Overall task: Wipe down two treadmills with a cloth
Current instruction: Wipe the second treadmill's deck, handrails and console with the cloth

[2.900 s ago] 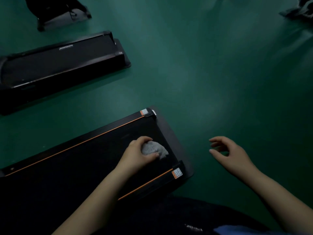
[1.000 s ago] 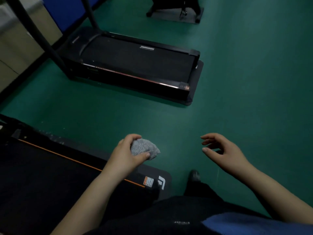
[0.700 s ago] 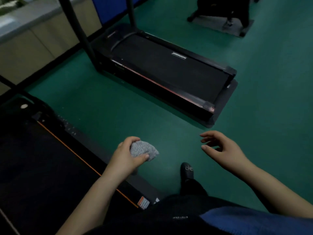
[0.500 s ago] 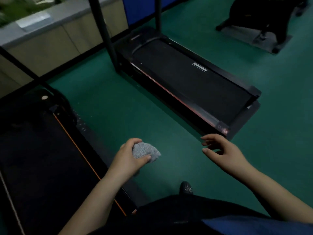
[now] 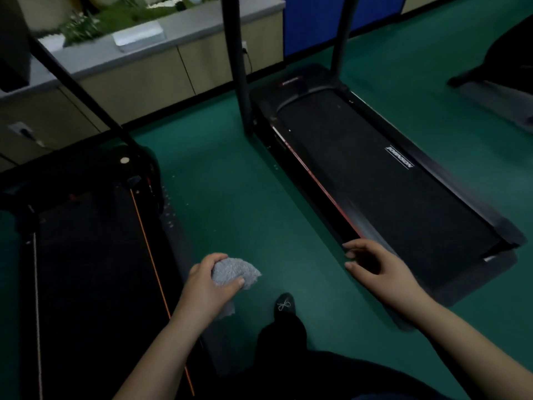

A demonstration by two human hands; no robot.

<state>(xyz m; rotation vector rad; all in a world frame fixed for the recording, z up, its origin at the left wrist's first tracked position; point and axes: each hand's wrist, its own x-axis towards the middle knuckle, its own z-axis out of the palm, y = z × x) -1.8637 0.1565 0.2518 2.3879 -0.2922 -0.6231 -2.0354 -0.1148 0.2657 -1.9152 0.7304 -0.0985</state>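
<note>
Nearest to the camera, the left hand (image 5: 207,287) grips the grey cloth (image 5: 235,273). The fingers and thumb are curled round it, so the cloth is bunched into a ball and one loose corner sticks out to the right. I think it is held like this to carry it, not to wipe, because the cloth is in the air over the green floor (image 5: 236,203) and touches no machine. A black shoe (image 5: 285,304) stands on the floor just beside it, pointing forward between the two machines.

The right hand (image 5: 377,267) holds nothing. Its fingers are relaxed and a little bent, the palm turned to the left, and it hovers over the near corner of the right treadmill (image 5: 389,180). Whether it touches the side rail, I cannot tell. It seems to be held out for balance or to reach for this machine.

The left treadmill (image 5: 95,255), with an orange line along its belt, lies just beside the left forearm. The right treadmill is a little farther away, with a white label on its belt and two dark uprights at the far end. The cloth is between the two machines. Judging by the shoe and the open hand, the right treadmill is probably next to be wiped.

Behind both machines runs a low beige cabinet (image 5: 161,73) with green plants (image 5: 115,15) on top.
</note>
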